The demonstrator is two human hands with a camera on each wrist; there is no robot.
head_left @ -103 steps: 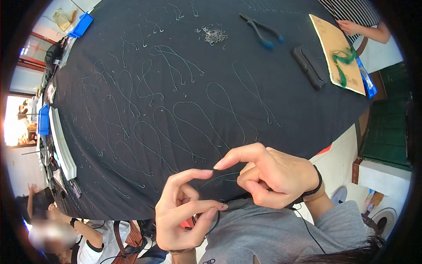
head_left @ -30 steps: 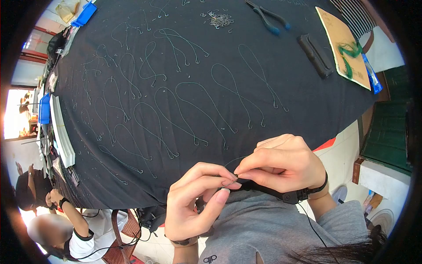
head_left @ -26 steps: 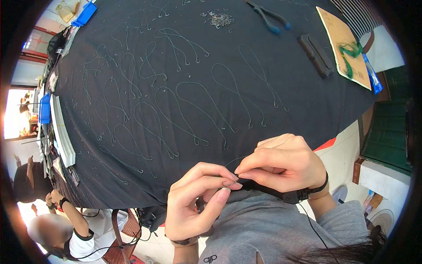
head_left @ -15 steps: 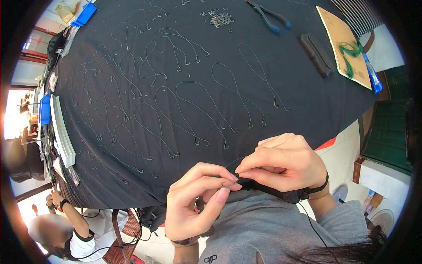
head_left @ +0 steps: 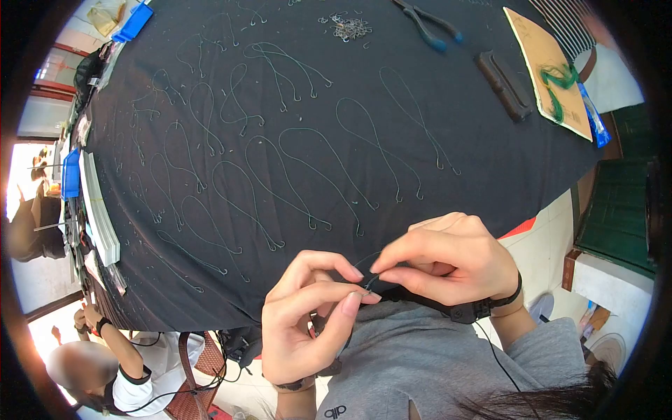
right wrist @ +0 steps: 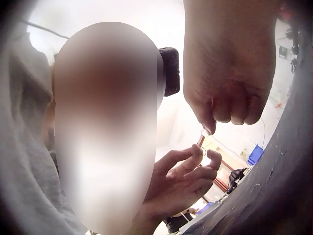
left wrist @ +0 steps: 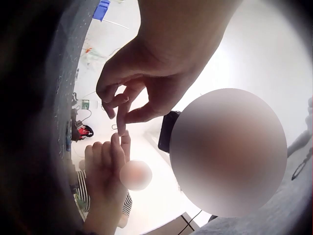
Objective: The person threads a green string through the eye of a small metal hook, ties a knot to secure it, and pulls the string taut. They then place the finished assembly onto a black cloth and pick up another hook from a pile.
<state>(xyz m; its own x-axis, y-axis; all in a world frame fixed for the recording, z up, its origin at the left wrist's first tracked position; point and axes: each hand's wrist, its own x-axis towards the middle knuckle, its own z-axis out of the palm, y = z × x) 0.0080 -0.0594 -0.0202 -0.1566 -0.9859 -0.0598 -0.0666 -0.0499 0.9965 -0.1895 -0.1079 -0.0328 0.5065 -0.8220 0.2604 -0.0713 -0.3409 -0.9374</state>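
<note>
In the head view both hands meet at the table's near edge, in front of the grey shirt. My left hand [head_left: 304, 311] pinches a small fish hook [right wrist: 202, 150] between thumb and middle finger, with the index finger raised and bent above it. Fingertips of my right hand [head_left: 455, 262] pinch thin green fishing line [head_left: 372, 281] right at the hook. A loop of this line runs back behind the right fingertips. Behind the hands, several looped lines with hooks at their ends [head_left: 360, 224] lie on the black cloth [head_left: 476, 203].
A pile of loose hooks [head_left: 351, 29] lies at the back, beside blue-handled pliers [head_left: 428, 28]. On the right are a dark oblong case [head_left: 502, 87] and a cardboard sheet [head_left: 535, 66] with green line [head_left: 558, 78]. Another person [head_left: 129, 371] sits at lower left.
The right hand has gone from extended index fingertip to a pinch at the hook. In the last half second the left index finger has lifted off the pinch. The view has shifted slightly.
</note>
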